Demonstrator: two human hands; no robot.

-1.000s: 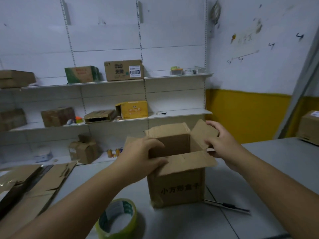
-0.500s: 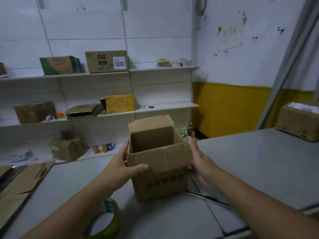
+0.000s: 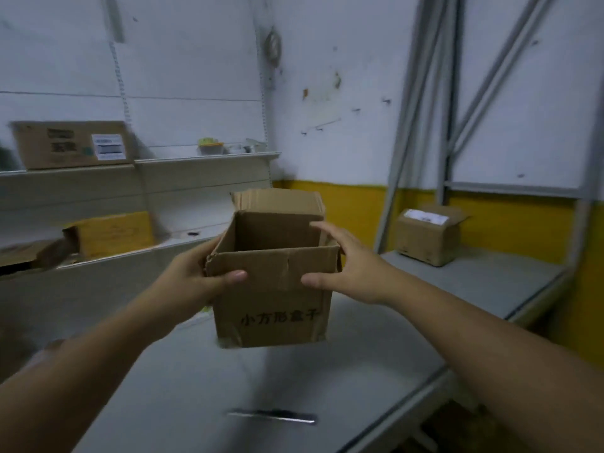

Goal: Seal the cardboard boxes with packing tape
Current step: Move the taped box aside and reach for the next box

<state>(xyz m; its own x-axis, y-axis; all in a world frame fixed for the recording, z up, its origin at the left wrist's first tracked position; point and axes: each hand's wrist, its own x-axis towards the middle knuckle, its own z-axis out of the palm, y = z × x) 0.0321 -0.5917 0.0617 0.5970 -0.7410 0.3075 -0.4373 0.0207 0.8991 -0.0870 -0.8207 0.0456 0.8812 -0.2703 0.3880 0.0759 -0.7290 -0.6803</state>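
As left hand (image 3: 191,277) and right hand (image 3: 348,268) grip, open box (image 3: 271,322)

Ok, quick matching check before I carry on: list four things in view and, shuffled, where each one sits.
Things
1. open box
2. box with a front label
3. box topped with white paper
4. slim dark tool

Places
A. on the upper shelf
B. lying on the grey table, nearest the camera
C. held between the left hand and right hand
D. far right, before the yellow wall band

Pairs: 1-C, 2-A, 3-D, 4-B
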